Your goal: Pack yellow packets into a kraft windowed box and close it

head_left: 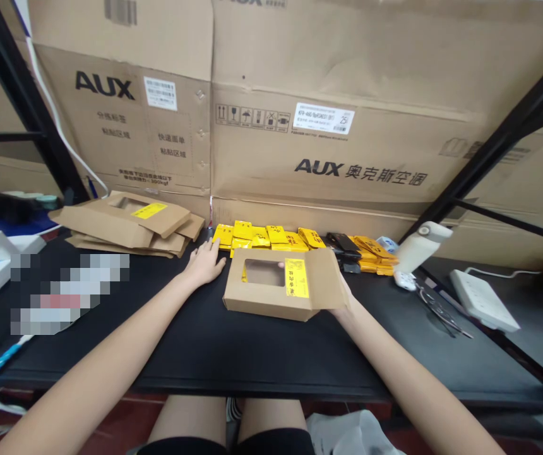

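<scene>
A small brown cardboard box (276, 287) with a cut-out window and a yellow label sits on the black table (214, 347) in front of me. My right hand (345, 300) grips its right side, mostly hidden behind the box. My left hand (204, 262) lies flat on the table, fingers reaching toward a row of yellow packets (262, 236) just behind the box; it holds nothing. Darker packets (342, 243) and more yellow ones (370, 249) continue the row to the right.
A pile of flat brown box blanks (129, 221) lies at the back left. Large AUX cartons (300, 114) form the wall behind. At right stand a white device (423, 246), scissors (439, 309) and a white power strip (482, 300). Black shelf posts (503, 136) flank the table.
</scene>
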Available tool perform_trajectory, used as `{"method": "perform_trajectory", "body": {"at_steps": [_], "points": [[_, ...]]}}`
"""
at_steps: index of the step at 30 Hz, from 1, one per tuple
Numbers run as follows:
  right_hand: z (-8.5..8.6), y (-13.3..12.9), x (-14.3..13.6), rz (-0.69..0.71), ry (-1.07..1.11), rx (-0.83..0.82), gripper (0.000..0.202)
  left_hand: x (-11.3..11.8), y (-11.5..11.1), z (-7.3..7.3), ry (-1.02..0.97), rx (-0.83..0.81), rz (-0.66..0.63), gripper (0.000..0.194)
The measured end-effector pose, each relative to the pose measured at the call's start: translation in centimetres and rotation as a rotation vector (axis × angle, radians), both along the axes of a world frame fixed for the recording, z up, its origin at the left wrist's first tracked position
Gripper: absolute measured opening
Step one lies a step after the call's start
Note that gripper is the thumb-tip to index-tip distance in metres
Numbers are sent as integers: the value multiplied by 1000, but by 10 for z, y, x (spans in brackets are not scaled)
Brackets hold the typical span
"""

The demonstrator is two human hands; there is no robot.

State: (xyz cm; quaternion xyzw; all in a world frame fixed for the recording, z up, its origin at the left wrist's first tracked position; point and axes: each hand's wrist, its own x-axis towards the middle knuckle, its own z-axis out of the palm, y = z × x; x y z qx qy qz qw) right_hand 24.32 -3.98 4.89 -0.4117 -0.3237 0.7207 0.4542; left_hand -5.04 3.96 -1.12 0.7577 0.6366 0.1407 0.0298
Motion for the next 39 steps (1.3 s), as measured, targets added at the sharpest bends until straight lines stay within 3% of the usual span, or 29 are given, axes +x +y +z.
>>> {"method": "perform_trajectory", "body": {"at_steps": [5,13,16,20,24,27,30,32,39], "points": [[-1,0,2,37,52,15,48,-1,-1,0,-61,37,-13,71],[-4,4,6,46,-56,49,52,0,-3,12,-343,534,-84,81],[-13,8,5,17,-122,111,51,4,-9,21,-434,553,-71,83],[-28,15,3,-33,-183,174,31,8,-19,33,-542,592,15,87],[-34,25,7,-163,-178,76,9,8,-24,40,-645,702,66,86],[-32,31,14,-290,-140,-45,11,8,-22,38,-749,691,64,80],[-27,31,17,-461,-115,-61,9,8,-18,33,-845,672,35,72],[-26,28,16,-506,-170,3,2,9,-16,29,-892,678,13,67],[-33,23,7,-514,-563,444,22,20,-22,33,-1216,499,-89,68]]}}
